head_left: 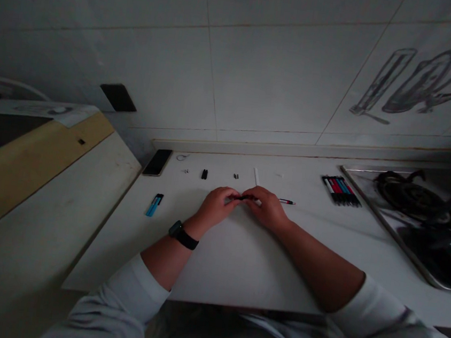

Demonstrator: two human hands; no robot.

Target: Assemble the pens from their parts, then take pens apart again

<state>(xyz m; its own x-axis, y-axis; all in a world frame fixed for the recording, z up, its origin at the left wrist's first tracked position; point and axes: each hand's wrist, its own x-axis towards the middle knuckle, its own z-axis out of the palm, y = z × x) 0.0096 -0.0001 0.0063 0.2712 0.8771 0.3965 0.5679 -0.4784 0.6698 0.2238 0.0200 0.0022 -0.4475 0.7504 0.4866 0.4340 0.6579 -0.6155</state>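
My left hand (pixel 217 206), with a dark watch on its wrist, is closed in a pinch at the middle of the white counter. My right hand (pixel 266 208) is closed in a pinch facing it. Between the fingertips of both hands is a slim dark piece (pixel 243 197), mostly covered, its kind unclear. Just beyond my right hand a dark pen (pixel 287 201) with a red mark shows its tip end. A thin white stick (pixel 256 175) lies behind that hand. Small black pieces (pixel 204 174) and tiny dark pieces (pixel 236 176) lie behind my left hand.
Several pens (pixel 341 191) in black, white, red and blue lie side by side at right, near the stove (pixel 414 216). At left are a phone (pixel 157 162), a blue and black item (pixel 154 204) and tiny light bits (pixel 186 171). A tiled wall (pixel 270 82) closes off the back.
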